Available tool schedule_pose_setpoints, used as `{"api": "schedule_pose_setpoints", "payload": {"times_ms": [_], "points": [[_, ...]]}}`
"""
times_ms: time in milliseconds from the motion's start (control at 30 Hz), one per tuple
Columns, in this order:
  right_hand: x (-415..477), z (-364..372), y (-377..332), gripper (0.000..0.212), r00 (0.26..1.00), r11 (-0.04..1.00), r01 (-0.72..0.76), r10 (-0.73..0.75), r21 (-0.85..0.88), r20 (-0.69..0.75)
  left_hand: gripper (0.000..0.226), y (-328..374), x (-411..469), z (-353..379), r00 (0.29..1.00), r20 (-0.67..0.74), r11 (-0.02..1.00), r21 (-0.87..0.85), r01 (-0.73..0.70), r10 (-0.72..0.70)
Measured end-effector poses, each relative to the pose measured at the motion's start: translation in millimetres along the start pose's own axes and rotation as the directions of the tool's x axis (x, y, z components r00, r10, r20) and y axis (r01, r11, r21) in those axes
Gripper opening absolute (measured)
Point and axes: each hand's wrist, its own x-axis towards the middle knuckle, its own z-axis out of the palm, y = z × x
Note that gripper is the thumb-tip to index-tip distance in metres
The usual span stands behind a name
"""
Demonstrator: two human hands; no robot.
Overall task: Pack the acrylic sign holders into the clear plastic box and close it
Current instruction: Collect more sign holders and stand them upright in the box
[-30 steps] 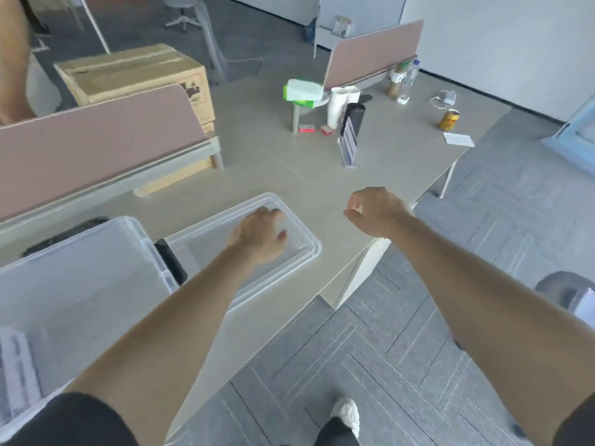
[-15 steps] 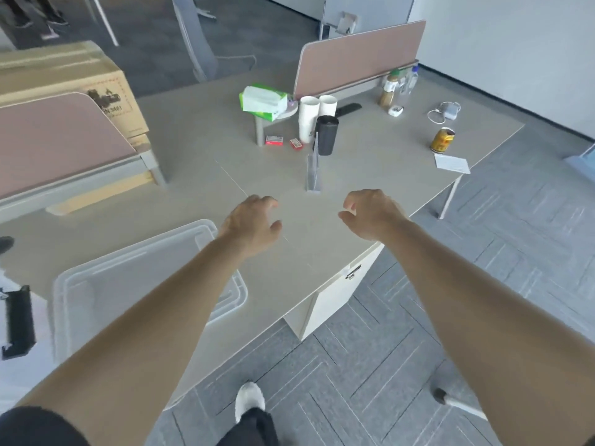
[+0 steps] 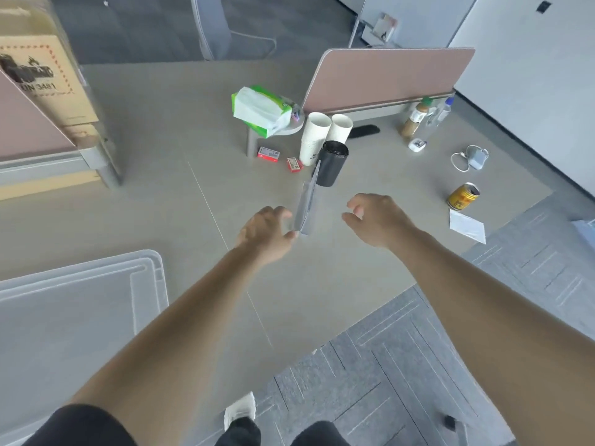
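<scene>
A clear acrylic sign holder (image 3: pixel 306 207) stands upright on the desk, seen edge-on, just in front of a black cup. My left hand (image 3: pixel 265 231) is at its left side with fingers spread, the fingertips right beside its base; I cannot tell whether they touch. My right hand (image 3: pixel 376 217) hovers to its right, fingers curled apart and holding nothing, a short gap away. The clear plastic lid (image 3: pixel 80 304) lies flat on the desk at the lower left. The box itself is out of view.
Behind the holder stand a black cup (image 3: pixel 331 162), two white paper cups (image 3: pixel 317 136), a green tissue pack (image 3: pixel 262 111) and two small red boxes. A yellow can (image 3: pixel 463 196) and a paper slip lie right. A pink divider (image 3: pixel 386 78) crosses the back. The desk edge runs diagonally below my arms.
The view has swung right and closer to the sign holder. Both hands have moved forward from near the lid to either side of the holder. The box has left the view.
</scene>
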Motion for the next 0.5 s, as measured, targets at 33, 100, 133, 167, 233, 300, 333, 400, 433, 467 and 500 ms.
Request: {"api": "schedule_pose_setpoints", "payload": {"times_ms": [33,100,133,167,233,300,333,400,433,467,500], "points": [[17,-2,6,0.039,1.000,1.000,0.015,-0.015,-0.017,0.008,0.046,3,10,4,1.000,0.007,1.000,0.001,0.013,-0.013],[53,-3,16,0.042,0.999,0.998,0.046,-0.045,-0.049,0.025,0.047,10,32,10,0.999,0.014,0.999,0.007,0.049,-0.049],[72,-2,21,0.044,0.997,0.996,0.062,-0.060,-0.057,0.037,0.048,13,42,14,0.997,0.015,0.997,0.014,0.070,-0.070],[91,0,27,0.045,0.996,0.995,0.081,-0.078,-0.063,0.049,0.049,16,52,17,0.996,0.016,0.995,0.023,0.092,-0.093],[131,4,37,0.047,0.990,0.989,0.131,-0.126,-0.071,0.070,0.052,21,72,25,0.990,0.026,0.989,0.046,0.140,-0.141],[169,11,45,0.052,0.983,0.986,0.164,-0.160,-0.038,0.091,0.056,26,91,31,0.980,0.030,0.979,0.055,0.195,-0.197],[188,15,47,0.053,0.980,0.985,0.174,-0.172,-0.008,0.099,0.059,29,100,34,0.972,0.034,0.972,0.051,0.229,-0.231],[220,24,50,0.049,0.969,0.978,0.204,-0.209,0.048,0.131,0.066,35,117,43,0.947,0.066,0.948,0.063,0.311,-0.315],[234,30,51,0.047,0.962,0.972,0.222,-0.231,0.073,0.145,0.069,39,126,48,0.931,0.087,0.934,0.083,0.347,-0.354],[247,37,51,0.048,0.953,0.965,0.246,-0.259,0.096,0.158,0.071,42,135,54,0.915,0.104,0.919,0.103,0.381,-0.391],[258,42,50,0.050,0.942,0.956,0.270,-0.287,0.116,0.173,0.070,46,144,60,0.899,0.110,0.904,0.116,0.412,-0.424]]}}
